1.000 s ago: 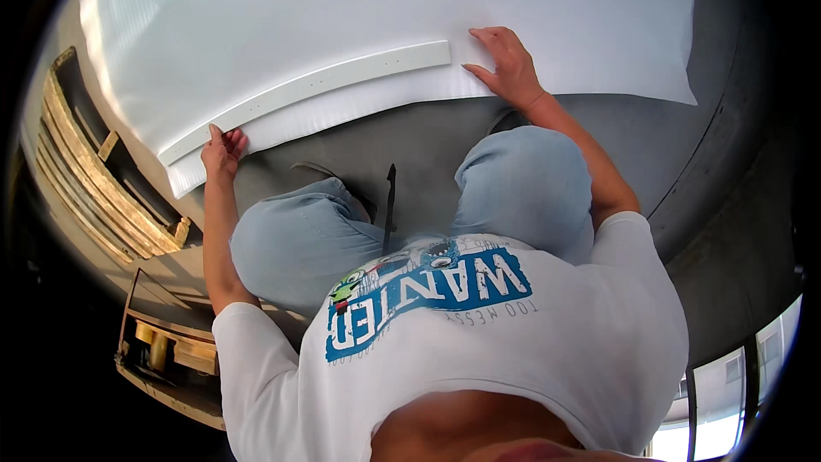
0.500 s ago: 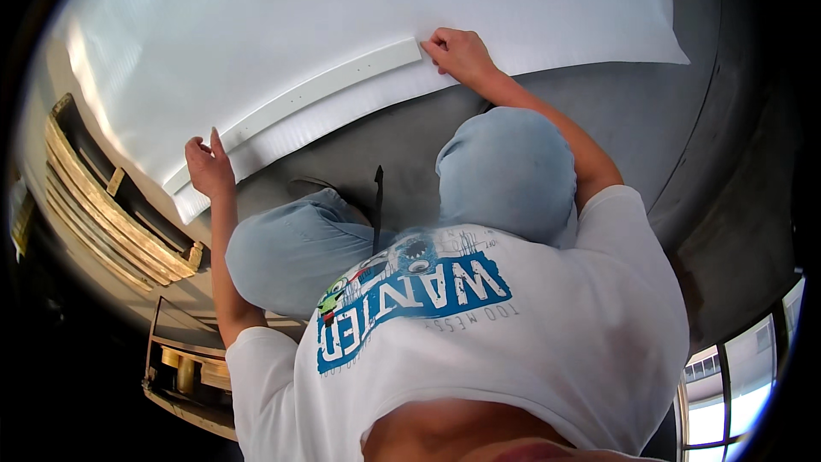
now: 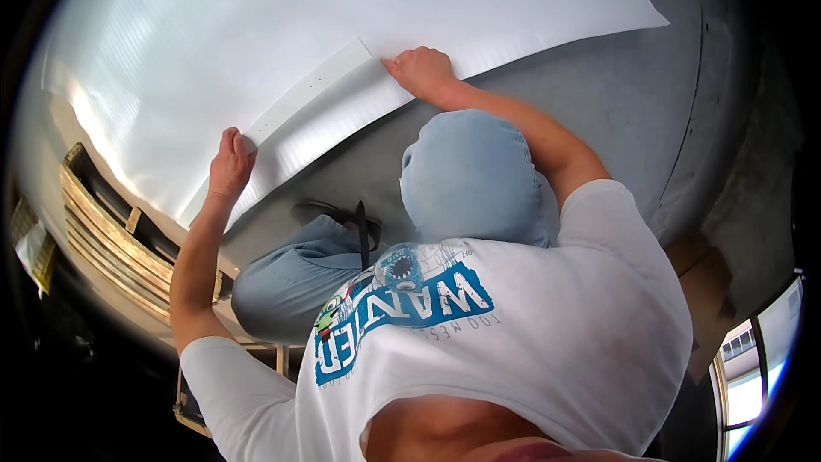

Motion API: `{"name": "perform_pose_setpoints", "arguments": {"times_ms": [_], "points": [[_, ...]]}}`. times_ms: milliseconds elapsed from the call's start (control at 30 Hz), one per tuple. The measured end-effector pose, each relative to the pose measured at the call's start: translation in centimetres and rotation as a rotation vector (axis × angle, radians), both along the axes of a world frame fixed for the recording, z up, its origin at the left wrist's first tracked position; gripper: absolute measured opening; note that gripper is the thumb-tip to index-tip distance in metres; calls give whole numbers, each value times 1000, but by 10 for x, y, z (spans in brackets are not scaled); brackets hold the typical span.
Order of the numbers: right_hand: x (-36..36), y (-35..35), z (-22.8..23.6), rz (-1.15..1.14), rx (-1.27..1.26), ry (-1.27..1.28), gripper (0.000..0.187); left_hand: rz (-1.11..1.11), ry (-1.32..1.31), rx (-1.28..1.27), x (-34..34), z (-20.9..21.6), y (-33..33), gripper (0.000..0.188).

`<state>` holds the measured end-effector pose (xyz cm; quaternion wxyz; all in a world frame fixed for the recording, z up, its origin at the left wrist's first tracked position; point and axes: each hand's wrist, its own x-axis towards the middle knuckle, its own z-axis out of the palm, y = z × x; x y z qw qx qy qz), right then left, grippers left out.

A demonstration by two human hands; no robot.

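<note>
A long white strip point(image 3: 315, 84) with small holes lies along the near side of a big white sheet point(image 3: 282, 0). My left hand point(image 3: 231, 162) is closed on the strip at its left part, fingers over the upper edge and thumb at the lower edge. The strip's left end shows past that hand, near the sheet's corner. Close beside the strip's right end is my right hand point(image 3: 423, 74), its fingers curled and pressed together over the sheet. Whether anything is pinched in its fingertips, I cannot make out.
The sheet lies on a dark grey surface point(image 3: 590, 94), where I crouch with bent knees point(image 3: 479, 175). Wooden slats point(image 3: 115, 239) stand beyond it at the left. At the lower right are brown cardboard point(image 3: 705, 291) and a window point(image 3: 744, 385).
My left hand has gone from the strip's left end to farther up along it and has closed on it. My right hand has shifted left in the view, along with the strip's right end.
</note>
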<state>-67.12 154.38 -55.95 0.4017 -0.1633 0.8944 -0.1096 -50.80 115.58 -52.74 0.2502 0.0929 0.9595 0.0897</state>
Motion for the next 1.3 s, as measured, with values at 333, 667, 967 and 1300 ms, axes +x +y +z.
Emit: {"name": "perform_pose_setpoints", "arguments": {"times_ms": [333, 667, 967, 1300], "points": [[3, -5, -11, 66, -125, 53, 34, -142, 350, 226, -184, 54, 119, 49], [18, 6, -18, -376, -607, 208, 28, -86, 399, 169, -267, 3, 365, 66], [1, -6, 6, -33, -173, 13, 33, 82, 374, 198, -180, -18, 212, 54], [5, -15, -3, 34, -113, 103, 42, 285, 334, 213, -135, -21, 223, 46]]}}
